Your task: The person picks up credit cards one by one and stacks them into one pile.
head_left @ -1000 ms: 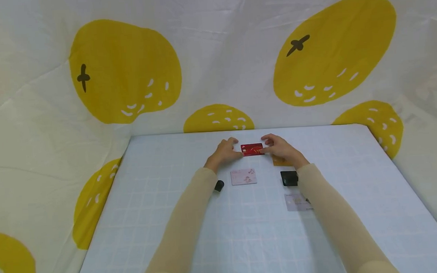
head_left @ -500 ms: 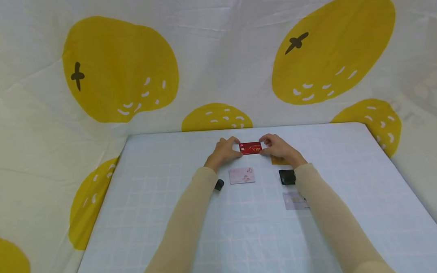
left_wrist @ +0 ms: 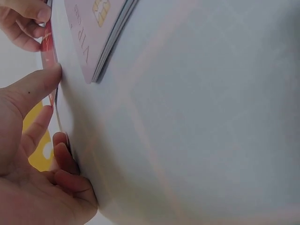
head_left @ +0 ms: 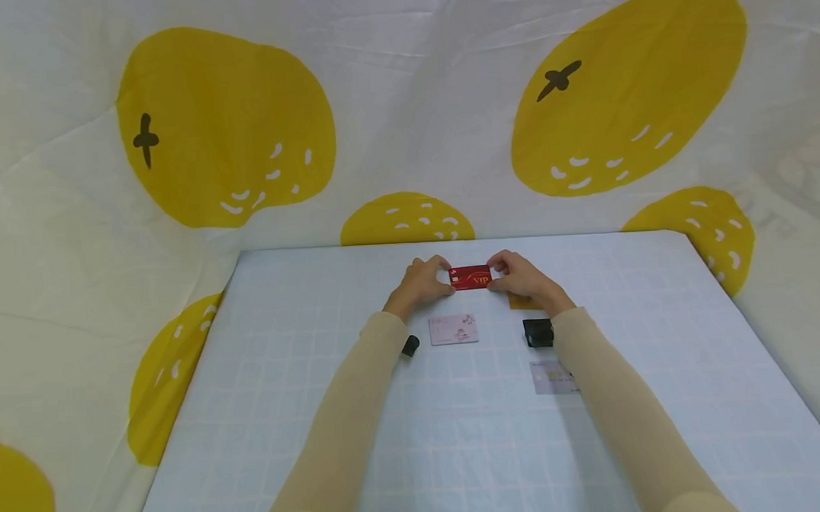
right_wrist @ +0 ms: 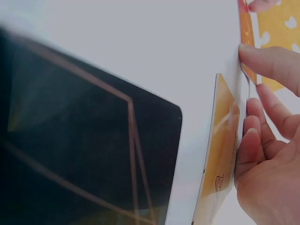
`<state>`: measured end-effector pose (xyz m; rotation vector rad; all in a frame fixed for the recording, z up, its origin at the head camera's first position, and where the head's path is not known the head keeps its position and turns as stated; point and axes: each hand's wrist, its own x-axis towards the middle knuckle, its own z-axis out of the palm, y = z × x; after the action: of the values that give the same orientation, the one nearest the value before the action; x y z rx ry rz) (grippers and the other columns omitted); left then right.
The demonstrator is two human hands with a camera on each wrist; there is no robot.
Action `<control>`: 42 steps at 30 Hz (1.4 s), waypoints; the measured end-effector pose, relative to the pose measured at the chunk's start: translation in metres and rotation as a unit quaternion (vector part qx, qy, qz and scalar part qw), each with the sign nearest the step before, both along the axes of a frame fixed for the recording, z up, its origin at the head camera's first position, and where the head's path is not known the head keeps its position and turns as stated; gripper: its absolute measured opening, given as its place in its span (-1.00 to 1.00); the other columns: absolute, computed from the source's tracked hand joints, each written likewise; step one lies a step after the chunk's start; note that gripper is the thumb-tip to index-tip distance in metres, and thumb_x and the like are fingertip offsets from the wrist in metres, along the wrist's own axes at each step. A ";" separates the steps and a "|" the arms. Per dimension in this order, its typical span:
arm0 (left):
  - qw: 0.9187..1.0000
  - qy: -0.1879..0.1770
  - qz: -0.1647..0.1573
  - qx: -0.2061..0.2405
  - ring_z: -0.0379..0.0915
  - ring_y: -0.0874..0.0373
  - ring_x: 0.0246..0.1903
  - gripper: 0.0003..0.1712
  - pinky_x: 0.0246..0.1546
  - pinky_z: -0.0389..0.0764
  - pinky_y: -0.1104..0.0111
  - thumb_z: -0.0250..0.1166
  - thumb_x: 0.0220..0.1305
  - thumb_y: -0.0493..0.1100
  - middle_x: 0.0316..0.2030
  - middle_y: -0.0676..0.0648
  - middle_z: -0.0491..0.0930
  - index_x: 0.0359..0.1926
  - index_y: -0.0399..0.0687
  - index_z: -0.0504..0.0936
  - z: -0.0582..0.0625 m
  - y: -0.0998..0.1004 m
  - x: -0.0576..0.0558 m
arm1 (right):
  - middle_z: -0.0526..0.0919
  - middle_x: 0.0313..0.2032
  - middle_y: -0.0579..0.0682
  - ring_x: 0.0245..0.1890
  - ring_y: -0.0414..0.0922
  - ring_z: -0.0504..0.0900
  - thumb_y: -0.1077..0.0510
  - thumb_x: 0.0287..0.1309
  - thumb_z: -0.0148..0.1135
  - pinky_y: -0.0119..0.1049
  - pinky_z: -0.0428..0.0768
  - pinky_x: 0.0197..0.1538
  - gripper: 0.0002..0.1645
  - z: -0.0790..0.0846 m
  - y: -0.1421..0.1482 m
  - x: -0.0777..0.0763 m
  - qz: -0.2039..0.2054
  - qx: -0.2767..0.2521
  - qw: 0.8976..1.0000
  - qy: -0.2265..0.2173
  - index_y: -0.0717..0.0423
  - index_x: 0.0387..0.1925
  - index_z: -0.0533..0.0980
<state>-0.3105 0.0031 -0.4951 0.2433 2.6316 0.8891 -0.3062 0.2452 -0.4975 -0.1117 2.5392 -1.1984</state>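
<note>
A red VIP card (head_left: pixel 470 277) lies at the far middle of the table, between my two hands. My left hand (head_left: pixel 421 284) pinches its left end between thumb and index finger. At the other end my right hand (head_left: pixel 523 276) does the same. The left wrist view shows the left thumb on the near edge of the red card (left_wrist: pixel 48 51), with the other fingers curled against the table. Closer to me lies a small stack of pink cards (head_left: pixel 453 330). A gold card (right_wrist: pixel 222 140) sits just beside the right hand, partly covered by it in the head view.
Under the right forearm, a black card (head_left: pixel 538 333) and a pale lilac card (head_left: pixel 553 377) are partly hidden. A small black object (head_left: pixel 410 346) shows beside the left forearm. The white table (head_left: pixel 308 444) ends at a fruit-print cloth (head_left: pixel 418 133).
One second ago the fingers stood looser around the red card; both hands then closed onto its ends. Over the last half second hardly anything has moved.
</note>
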 end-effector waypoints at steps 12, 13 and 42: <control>0.999 0.012 -0.026 0.035 0.44 0.03 -0.09 -0.44 0.13 0.32 -0.02 0.38 0.28 -0.09 -0.09 -0.02 0.55 0.22 0.13 0.36 -0.004 -0.001 0.002 | 0.40 0.10 0.21 0.06 0.12 0.35 0.23 0.23 0.35 -0.02 0.39 0.19 -0.38 -0.003 -0.005 0.004 -0.019 -0.042 0.999 -0.020 0.21 0.23 0.28; 0.999 0.009 -0.024 0.041 0.45 0.04 -0.11 -0.45 0.14 0.30 -0.02 0.38 0.28 -0.10 -0.11 -0.01 0.55 0.22 0.13 0.35 -0.004 -0.001 0.002 | 0.40 0.10 0.21 0.06 0.12 0.36 0.24 0.23 0.35 -0.02 0.39 0.18 -0.39 -0.003 -0.005 0.004 -0.022 -0.045 0.999 -0.021 0.21 0.22 0.28; 0.991 0.020 0.008 0.128 0.51 0.05 -0.12 -0.60 0.03 0.52 0.18 0.27 0.38 -0.18 -0.07 -0.08 0.63 0.19 0.00 0.43 -0.008 0.004 0.000 | 0.52 -0.08 0.21 -0.28 0.07 0.46 0.18 0.38 0.21 -0.25 0.50 -0.34 -0.57 0.005 -0.005 0.010 -0.078 -0.067 0.995 -0.004 0.10 0.16 0.28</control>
<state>-0.3102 0.0073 -0.5032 0.3065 2.5545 1.2420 -0.2963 0.2405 -0.4929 0.0598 2.4978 -1.4253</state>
